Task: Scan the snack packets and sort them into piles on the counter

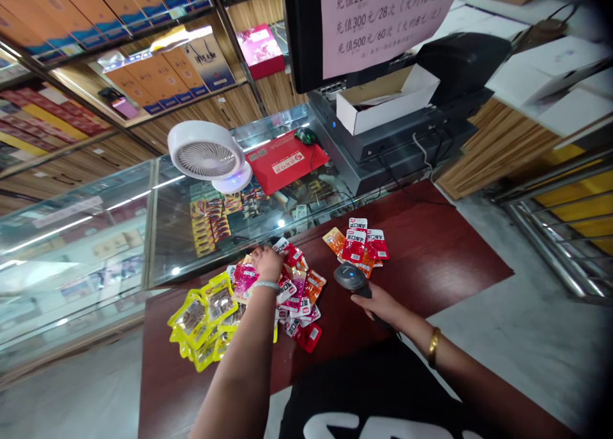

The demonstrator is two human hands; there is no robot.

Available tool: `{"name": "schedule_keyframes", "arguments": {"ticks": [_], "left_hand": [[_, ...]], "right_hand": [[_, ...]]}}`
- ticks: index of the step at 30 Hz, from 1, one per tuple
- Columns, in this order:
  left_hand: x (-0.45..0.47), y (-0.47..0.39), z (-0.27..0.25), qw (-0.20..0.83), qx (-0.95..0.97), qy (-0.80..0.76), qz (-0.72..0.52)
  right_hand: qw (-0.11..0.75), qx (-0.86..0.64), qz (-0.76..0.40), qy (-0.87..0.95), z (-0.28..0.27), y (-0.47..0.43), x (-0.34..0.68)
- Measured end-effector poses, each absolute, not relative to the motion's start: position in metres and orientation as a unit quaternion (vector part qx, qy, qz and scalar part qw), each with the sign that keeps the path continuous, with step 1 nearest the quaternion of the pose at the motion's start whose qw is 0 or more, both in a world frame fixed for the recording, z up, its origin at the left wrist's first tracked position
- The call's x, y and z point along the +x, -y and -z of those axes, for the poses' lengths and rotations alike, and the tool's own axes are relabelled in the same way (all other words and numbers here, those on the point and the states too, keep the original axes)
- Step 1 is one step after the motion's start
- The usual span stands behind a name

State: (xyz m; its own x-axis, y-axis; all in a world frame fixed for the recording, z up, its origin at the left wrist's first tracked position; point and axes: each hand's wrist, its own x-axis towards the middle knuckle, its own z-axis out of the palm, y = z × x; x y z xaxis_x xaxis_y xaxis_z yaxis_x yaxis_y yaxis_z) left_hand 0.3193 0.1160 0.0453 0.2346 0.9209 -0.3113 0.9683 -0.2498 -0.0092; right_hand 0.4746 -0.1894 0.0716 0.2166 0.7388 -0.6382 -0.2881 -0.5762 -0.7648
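My left hand (268,263) is at the far side of a pile of small snack packets (299,305) in red, pink, white and orange. Its fingers curl down over a packet there, partly hidden. Yellow-edged snack packets (196,318) with clear fronts lie heaped to its left. My right hand (380,303) grips the handle of a dark barcode scanner (350,276), whose head points away from me and shows a small blue light. Just beyond the scanner sits a smaller group of red, white and orange packets (355,244).
The dark red tabletop (445,235) adjoins a glass display counter (167,222). On the counter stand a white fan (208,152), a red mat (287,161) with a mouse (306,136), and a monitor (302,37) bearing a pink sign. Metal rails (550,235) stand at right.
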Motion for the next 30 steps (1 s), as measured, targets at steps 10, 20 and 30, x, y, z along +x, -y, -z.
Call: {"name": "schedule_keyframes", "arguments": {"ticks": [10,20,30], "left_hand": [[0.335,-0.111,-0.034,0.118,0.833,-0.527,0.121],[0.351,-0.055,-0.043,0.335,0.802,-0.495,0.029],[0.354,-0.047,-0.047,0.342,0.794,-0.502,0.021]], "right_hand": [[0.421,-0.661,-0.598,0.166,-0.067,0.194,0.471],[0.435,-0.653,-0.592,0.184,-0.078,0.185,0.469],[0.445,-0.659,-0.582,0.171,-0.068,0.188,0.47]]}}
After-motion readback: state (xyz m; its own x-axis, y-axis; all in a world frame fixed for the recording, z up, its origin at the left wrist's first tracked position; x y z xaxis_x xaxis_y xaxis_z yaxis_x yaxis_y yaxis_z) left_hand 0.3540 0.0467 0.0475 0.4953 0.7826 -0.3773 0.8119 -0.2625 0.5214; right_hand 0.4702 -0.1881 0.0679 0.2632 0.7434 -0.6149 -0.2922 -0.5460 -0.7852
